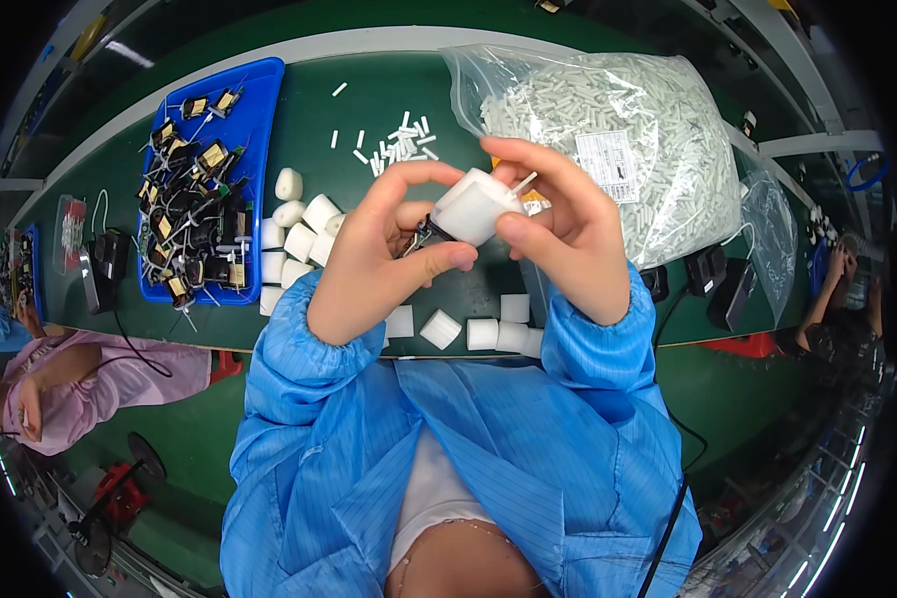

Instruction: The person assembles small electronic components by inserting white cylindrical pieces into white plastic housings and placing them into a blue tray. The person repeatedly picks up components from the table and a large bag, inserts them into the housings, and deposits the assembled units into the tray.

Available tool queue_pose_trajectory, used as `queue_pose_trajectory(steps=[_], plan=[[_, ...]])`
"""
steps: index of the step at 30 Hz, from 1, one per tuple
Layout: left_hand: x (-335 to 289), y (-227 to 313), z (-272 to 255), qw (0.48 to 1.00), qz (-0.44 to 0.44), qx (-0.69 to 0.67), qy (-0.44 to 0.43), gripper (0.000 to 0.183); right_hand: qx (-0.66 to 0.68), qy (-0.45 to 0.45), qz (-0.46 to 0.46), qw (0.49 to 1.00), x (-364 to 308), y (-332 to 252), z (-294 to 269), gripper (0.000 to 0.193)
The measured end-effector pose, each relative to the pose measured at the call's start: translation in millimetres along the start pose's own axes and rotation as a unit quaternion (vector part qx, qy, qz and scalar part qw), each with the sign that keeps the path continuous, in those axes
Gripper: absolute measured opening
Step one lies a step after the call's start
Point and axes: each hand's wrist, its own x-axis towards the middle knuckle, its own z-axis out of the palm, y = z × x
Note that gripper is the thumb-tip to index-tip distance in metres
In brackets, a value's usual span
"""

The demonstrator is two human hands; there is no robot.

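Over the bench, both my hands hold a white, rounded block-like housing [476,207] between them. My left hand [364,264] grips its left side, thumb below and fingers curled behind. Dark wiring or a small dark part [424,236] shows at that end, partly hidden by the fingers. My right hand [578,234] closes around the other end, its thumb against the housing's edge. A thin white stick [525,183] juts out there between the thumb and index finger; whether the fingers pinch it is unclear.
At left, a blue tray [273,130] holds several black-and-yellow wired components. White housings [299,239] stand beside it, and more [482,334] line the near edge. Small white tubes [406,142] lie scattered farther back. A large clear bag [668,149] of tubes sits at right. Other people work at both sides.
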Motion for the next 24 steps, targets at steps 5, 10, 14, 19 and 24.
queue_pose_trajectory(steps=[5,10,14,19,24], plan=[[6,-2,6,0.996,0.051,0.064,0.045,0.052,-0.075,0.029,-0.033,0.996,6,6,-5,0.027],[8,-5,5,0.982,0.074,0.162,0.068,0.056,-0.071,0.057,-0.034,0.995,9,7,-3,0.027],[7,-3,6,0.986,0.069,0.136,0.070,0.058,-0.111,0.032,-0.045,0.992,9,9,-5,0.029],[16,-12,5,0.992,0.092,0.079,0.033,0.050,-0.097,0.009,-0.076,0.992,6,21,-8,0.035],[41,-7,-6,0.989,0.141,-0.040,-0.013,0.038,-0.068,0.090,-0.112,0.987,9,3,-2,0.043]])
